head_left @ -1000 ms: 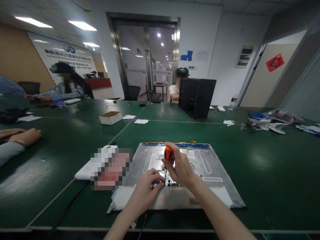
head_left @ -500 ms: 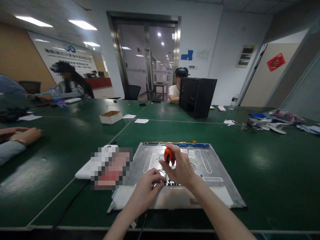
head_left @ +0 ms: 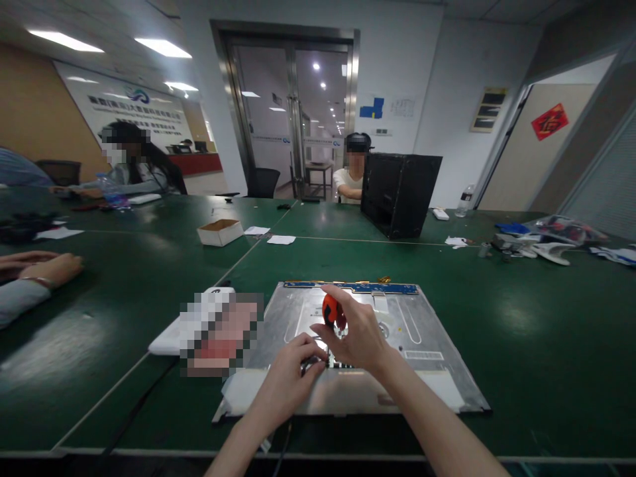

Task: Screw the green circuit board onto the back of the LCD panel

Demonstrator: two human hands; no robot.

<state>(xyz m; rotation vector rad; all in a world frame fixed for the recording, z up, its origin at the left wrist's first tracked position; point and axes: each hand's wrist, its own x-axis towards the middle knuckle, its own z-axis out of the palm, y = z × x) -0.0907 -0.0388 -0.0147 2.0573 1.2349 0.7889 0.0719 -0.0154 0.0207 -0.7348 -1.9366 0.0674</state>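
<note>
A flat metal display panel (head_left: 430,331) lies on the green table, with a blue circuit strip (head_left: 387,288) along its far edge. My right hand (head_left: 360,331) is closed around the orange and black handle of a screwdriver (head_left: 330,310), held upright over the middle of the panel. Its tip is hidden behind my fingers. My left hand (head_left: 295,371) rests on the panel close beside, thumb and fingers pinched near a small circuit board (head_left: 342,364). Whatever those fingers hold is too small to make out.
Left of the panel lies a white device (head_left: 166,339) beside a blurred-out patch. An open small box (head_left: 221,233) and paper slips (head_left: 281,240) are farther back. A black computer case (head_left: 400,195) stands before a co-worker (head_left: 350,182). Another person's hands (head_left: 54,268) rest at left.
My right hand and the screwdriver handle have shifted slightly left. My left hand stays in place. Across the table, the black case has moved a little to the right.
</note>
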